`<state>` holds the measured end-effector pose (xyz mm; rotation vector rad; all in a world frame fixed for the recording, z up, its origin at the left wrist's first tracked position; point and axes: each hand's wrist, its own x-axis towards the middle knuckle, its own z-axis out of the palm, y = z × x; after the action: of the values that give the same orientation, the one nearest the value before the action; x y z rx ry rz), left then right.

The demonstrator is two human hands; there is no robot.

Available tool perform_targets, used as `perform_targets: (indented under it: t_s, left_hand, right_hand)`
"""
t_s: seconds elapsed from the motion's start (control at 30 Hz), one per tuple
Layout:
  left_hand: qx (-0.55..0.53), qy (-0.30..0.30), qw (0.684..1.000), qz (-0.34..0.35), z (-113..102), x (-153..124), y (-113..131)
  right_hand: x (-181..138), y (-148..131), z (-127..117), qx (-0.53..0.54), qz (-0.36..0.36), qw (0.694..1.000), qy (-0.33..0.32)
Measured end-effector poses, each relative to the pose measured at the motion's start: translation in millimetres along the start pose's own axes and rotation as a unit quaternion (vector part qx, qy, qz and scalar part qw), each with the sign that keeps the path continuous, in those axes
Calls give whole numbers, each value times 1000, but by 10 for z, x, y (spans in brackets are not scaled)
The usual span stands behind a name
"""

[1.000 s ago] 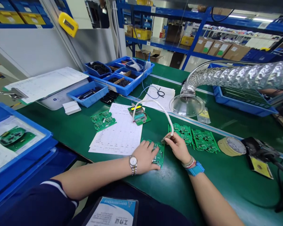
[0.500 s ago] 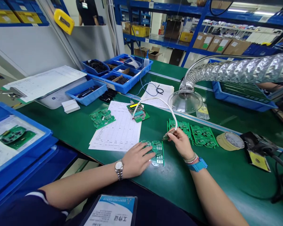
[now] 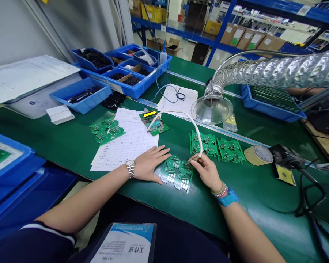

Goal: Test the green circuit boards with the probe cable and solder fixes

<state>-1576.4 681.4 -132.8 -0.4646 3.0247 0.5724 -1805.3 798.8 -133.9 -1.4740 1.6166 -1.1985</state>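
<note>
A green circuit board panel (image 3: 173, 171) lies on the bench in front of me. My left hand (image 3: 149, 164) is spread flat, its fingers along the panel's left edge. Between the fingers of my right hand (image 3: 207, 171) is a small board-like connector (image 3: 193, 159) at the end of a white cable (image 3: 193, 126). That connector is over the panel's upper right part; whether it touches cannot be made out. The cable arches across to a green board with a lit yellow display (image 3: 155, 123), which rests partly on printed sheets (image 3: 120, 146).
More green panels (image 3: 230, 150) lie to the right, another panel (image 3: 106, 130) to the left. A silver exhaust hose with a clear hood (image 3: 211, 109) hangs behind. Blue parts trays (image 3: 137, 86), a tape roll (image 3: 258, 155) and black cables (image 3: 304, 182) stand around.
My left hand has slid left, off the panel's face to its left edge. My right hand has brought the connector from beside the panel over its upper right. The camera view has shifted.
</note>
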Motion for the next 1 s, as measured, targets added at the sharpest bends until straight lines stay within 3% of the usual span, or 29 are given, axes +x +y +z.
perform_targets:
  t_s: [0.1,0.27,1.0]
  left_hand:
    - [-20,-25,999,-9,11,22,-68]
    - [-19,6,1000,-9,77,48,-23]
    - [-28,25,999,8,138,68,-30]
  right_hand:
    - [4,-8,32,-23,-10,1000,-18]
    - [6,24,-7,-36,-6,999,-13]
    - [-18,4,-26,-56,-1,998,-22]
